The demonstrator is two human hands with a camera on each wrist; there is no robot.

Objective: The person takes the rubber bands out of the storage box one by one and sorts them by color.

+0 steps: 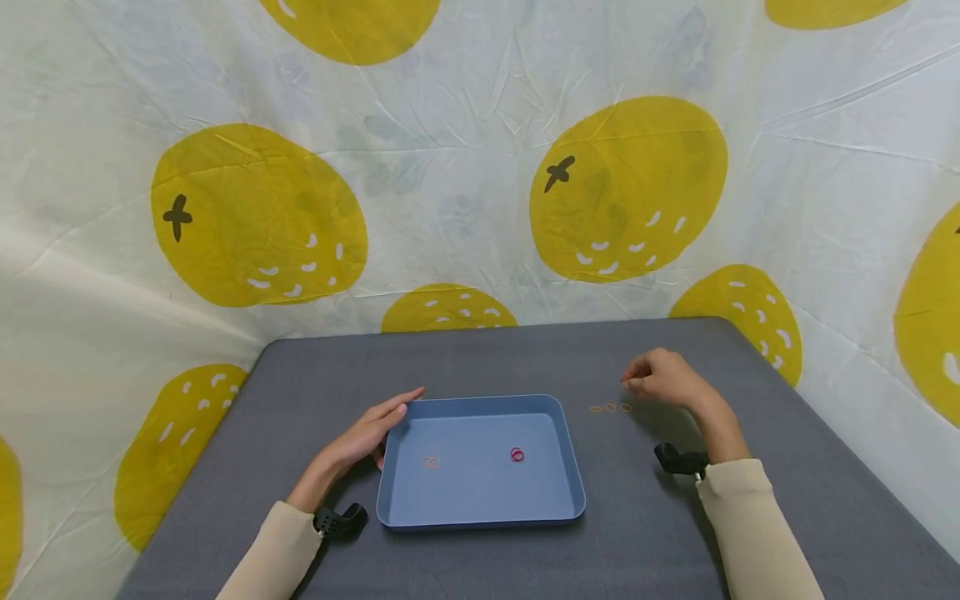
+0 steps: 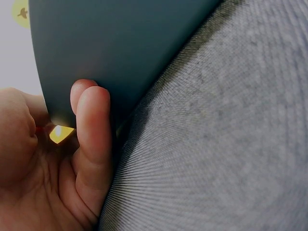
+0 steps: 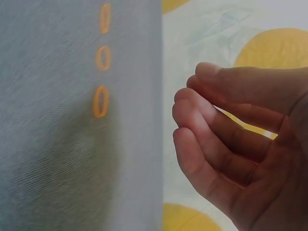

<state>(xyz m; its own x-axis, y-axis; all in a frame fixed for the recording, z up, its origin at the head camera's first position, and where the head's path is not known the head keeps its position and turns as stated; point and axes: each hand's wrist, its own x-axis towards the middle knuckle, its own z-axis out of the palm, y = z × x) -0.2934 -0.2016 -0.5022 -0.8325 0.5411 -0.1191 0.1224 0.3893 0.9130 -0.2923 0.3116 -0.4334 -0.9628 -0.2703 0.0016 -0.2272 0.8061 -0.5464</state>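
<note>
My left hand (image 1: 371, 432) holds the left side of a shallow blue tray (image 1: 480, 523), thumb at the rim and fingers against the outer wall; the left wrist view shows two fingertips (image 2: 94, 108) on that wall. Inside the tray lie pale orange loops (image 1: 431, 462) at left and red loops (image 1: 517, 454) at right, like small rubber bands. My right hand (image 1: 663, 379) is raised over the table right of the tray, its thumb and index fingertips together. I cannot tell whether a small thing is between them. Near it, three orange loops (image 3: 101, 101) lie in a row.
The grey table (image 1: 480, 571) carries the tray and the loose loops. Behind it and at both sides hangs a white cloth (image 1: 450, 200) with large yellow fruit prints. Each wrist wears a black strap device (image 1: 678, 459) below a beige sleeve (image 1: 757, 525).
</note>
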